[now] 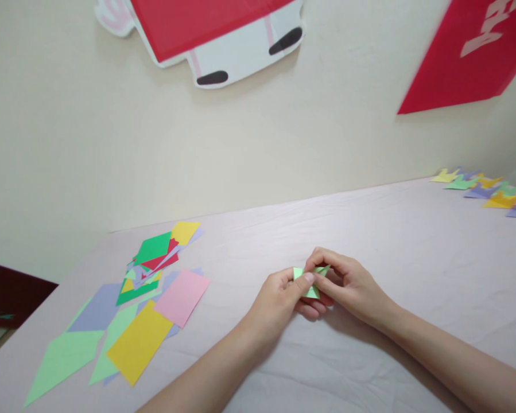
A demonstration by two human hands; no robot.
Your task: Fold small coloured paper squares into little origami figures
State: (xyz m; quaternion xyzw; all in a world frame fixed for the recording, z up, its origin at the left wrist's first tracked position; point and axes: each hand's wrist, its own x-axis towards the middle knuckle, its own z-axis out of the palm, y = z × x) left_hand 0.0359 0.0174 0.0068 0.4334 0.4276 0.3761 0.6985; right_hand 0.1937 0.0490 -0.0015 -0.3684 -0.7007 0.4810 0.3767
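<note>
A small piece of light green folded paper (313,292) is held between my two hands, a little above the cloth-covered table. My left hand (283,292) grips it from the left, thumb on top and fingers beneath. At its upper right, my right hand (348,281) pinches the paper between thumb and index finger. One pointed tip of the paper sticks out past the right fingers. Both hands cover part of the folds.
Loose coloured sheets, among them a yellow sheet (140,342) and a pink sheet (182,298), lie overlapping on the table (258,241) at left. Several folded paper shapes (502,200) stand at the far right. Behind the table rises a wall (258,143) with red decorations.
</note>
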